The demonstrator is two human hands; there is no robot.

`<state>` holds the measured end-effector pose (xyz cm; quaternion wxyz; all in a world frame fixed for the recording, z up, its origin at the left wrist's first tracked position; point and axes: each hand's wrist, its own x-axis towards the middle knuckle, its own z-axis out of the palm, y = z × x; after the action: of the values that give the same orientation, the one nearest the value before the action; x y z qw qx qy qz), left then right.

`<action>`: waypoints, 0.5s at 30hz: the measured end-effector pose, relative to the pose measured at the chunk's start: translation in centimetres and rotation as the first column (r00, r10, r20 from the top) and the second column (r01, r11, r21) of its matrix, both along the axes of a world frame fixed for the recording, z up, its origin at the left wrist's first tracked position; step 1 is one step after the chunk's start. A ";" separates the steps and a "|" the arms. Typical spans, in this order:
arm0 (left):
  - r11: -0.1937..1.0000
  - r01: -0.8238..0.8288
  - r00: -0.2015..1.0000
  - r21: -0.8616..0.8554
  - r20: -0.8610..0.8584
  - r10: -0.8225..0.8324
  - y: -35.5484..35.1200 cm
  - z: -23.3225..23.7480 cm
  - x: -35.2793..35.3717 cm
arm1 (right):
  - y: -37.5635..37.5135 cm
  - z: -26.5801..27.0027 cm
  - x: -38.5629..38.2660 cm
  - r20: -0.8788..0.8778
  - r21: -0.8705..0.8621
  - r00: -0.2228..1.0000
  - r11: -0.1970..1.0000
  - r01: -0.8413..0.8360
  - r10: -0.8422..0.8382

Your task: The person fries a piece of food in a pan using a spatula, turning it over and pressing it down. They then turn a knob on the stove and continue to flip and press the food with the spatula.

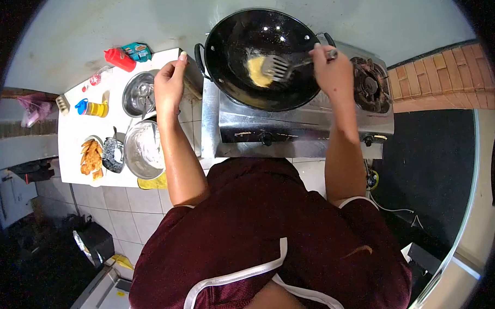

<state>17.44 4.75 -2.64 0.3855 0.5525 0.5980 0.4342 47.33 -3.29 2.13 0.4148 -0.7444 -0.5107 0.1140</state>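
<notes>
My right hand (335, 73) grips the handle of a slotted spatula (278, 68). Its metal head rests against a pale yellow piece of food (257, 71) that lies in the oil of a black wok (260, 100). To the left of the wok's left handle is my left hand (170, 85), raised, its fingers drawn together against the thumb. Nothing shows in that hand, and it seems apart from the wok. The wok sits on the left side of a steel gas stove (308, 124).
On the white table (73, 143) at left stand metal bowls (135, 96), one holding white batter (149, 145), a plate of fried pieces (92, 157), a yellow bottle with a blue cap (92, 107) and a red container (119, 59). A bare burner (370, 85) is at right.
</notes>
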 end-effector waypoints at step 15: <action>0.999 0.014 1.000 -0.047 0.022 -0.013 -0.3 0.0 -0.2 | 0.2 -0.2 -0.1 0.164 0.074 0.983 0.995 0.072 -0.083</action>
<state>17.21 4.45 -2.63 0.4078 0.5425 0.6000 0.4236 47.20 -3.04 1.90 0.3997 -0.7562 -0.5177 0.0178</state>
